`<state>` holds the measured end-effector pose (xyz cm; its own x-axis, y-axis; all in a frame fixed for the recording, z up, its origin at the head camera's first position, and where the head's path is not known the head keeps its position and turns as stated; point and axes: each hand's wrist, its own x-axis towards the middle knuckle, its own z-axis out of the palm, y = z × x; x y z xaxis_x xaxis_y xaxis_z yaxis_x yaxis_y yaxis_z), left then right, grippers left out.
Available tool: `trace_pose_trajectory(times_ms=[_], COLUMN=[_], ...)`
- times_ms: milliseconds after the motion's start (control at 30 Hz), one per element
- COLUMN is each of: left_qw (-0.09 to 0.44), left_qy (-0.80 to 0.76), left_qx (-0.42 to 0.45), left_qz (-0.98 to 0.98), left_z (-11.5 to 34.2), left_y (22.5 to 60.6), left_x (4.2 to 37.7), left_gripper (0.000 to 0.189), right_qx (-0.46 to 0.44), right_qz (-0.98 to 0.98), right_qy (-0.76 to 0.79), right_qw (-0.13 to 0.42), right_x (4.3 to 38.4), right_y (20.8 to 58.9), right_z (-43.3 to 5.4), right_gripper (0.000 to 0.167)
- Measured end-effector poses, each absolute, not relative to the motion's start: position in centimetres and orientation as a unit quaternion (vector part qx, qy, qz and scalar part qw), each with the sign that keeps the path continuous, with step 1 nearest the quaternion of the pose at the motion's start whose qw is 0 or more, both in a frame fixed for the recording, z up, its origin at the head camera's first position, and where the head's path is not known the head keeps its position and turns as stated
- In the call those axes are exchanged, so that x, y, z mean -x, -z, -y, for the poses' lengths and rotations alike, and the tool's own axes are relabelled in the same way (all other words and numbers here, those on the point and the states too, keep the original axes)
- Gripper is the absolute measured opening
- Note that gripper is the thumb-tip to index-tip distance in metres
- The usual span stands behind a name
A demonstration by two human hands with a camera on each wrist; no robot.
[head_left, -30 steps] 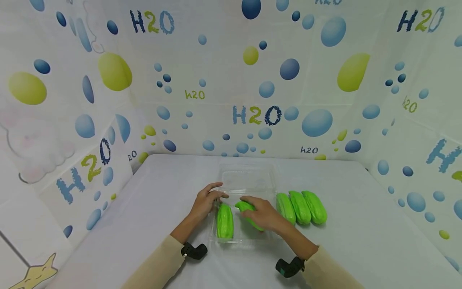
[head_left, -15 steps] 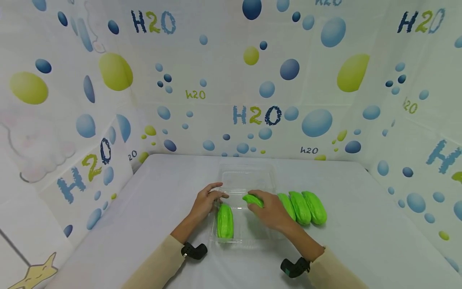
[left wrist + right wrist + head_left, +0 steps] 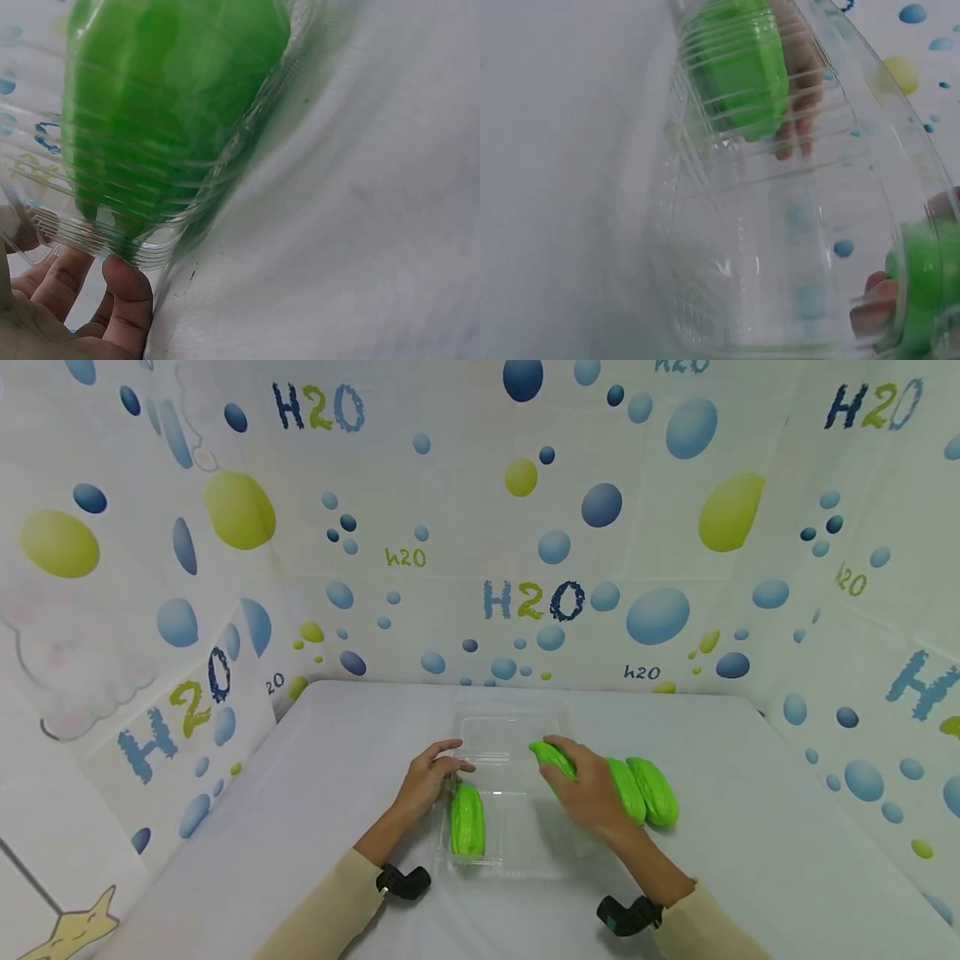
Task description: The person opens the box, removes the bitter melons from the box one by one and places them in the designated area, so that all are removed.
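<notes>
In the head view a bright green ridged gourd (image 3: 468,820) lies lengthwise in the left side of a clear plastic container (image 3: 525,837). My left hand (image 3: 426,781) is at the container's left wall; the left wrist view shows its thumb (image 3: 129,281) and fingers pinching the container's edge beside that gourd. A second green gourd (image 3: 552,760) is in my right hand (image 3: 588,787), gripped from above over the container's right side. Through the clear wall in the right wrist view, the held gourd (image 3: 922,281) is at the right edge, apart from the gourd inside (image 3: 739,75).
The container's clear lid (image 3: 513,733) lies folded back on the white tabletop (image 3: 360,735). To the right of the container are two visible green gourds, the nearer one (image 3: 628,789) partly behind my right hand and the outer one (image 3: 654,792) beside it.
My right hand has lifted its gourd out of the container's middle and carried it right and away from me, now covering the nearest gourd on the table. The left hand stays in place.
</notes>
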<state>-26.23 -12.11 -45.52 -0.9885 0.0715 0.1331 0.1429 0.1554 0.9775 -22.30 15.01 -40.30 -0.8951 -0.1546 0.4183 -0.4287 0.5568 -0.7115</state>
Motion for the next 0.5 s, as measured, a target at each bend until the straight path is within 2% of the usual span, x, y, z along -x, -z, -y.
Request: trace_pose_trajectory(times_ms=[500], left_qw=[0.026], left_qy=[0.645], left_qx=[0.071], left_qz=[0.76], left_z=[12.1], left_y=[45.6], left_x=[26.4], left_gripper=[0.043], right_qx=[-0.139], right_qz=[0.862], right_qy=[-0.443], right_qw=[0.204], right_x=[23.1], right_y=[39.9], right_z=[-17.8], right_gripper=[0.041])
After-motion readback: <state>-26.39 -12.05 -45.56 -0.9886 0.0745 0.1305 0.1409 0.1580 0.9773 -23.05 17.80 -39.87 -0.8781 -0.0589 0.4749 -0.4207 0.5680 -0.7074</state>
